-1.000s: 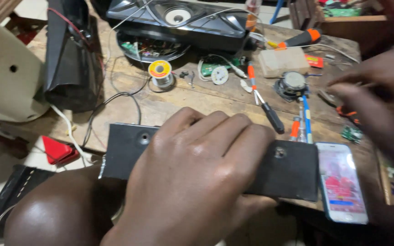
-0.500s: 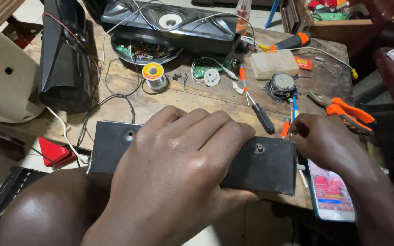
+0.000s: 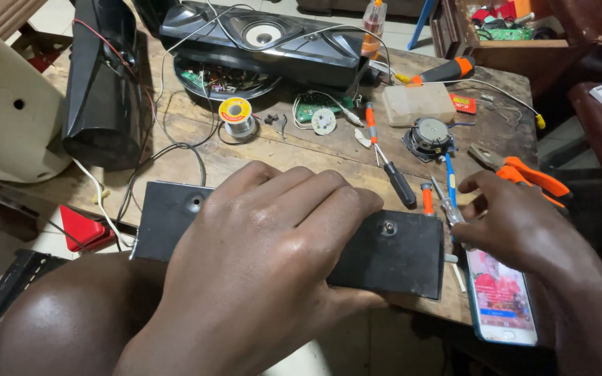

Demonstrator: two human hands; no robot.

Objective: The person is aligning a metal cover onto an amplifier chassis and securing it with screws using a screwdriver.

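Note:
My left hand (image 3: 266, 257) lies spread over a flat black panel (image 3: 398, 254) at the near edge of the wooden table (image 3: 175, 132), thumb hooked under the panel's front edge. A screw sits near the panel's right end. My right hand (image 3: 524, 230) is just right of the panel. Its thumb and fingers pinch a thin metal tool (image 3: 449, 205) that lies beside a blue-handled tool (image 3: 449, 167) and a small orange-handled one (image 3: 426, 198).
A phone (image 3: 502, 299) with a lit screen lies under my right wrist. Farther back are a black-and-orange screwdriver (image 3: 391, 170), orange pliers (image 3: 534, 177), a small round speaker (image 3: 430, 136), a solder spool (image 3: 235, 115), a circuit board (image 3: 315, 111), an opened black speaker bar (image 3: 266, 38) and a tall black speaker (image 3: 102, 83) with trailing wires.
My right hand came down from the far right of the table to the tools beside the panel's right end. My left hand stayed on the panel.

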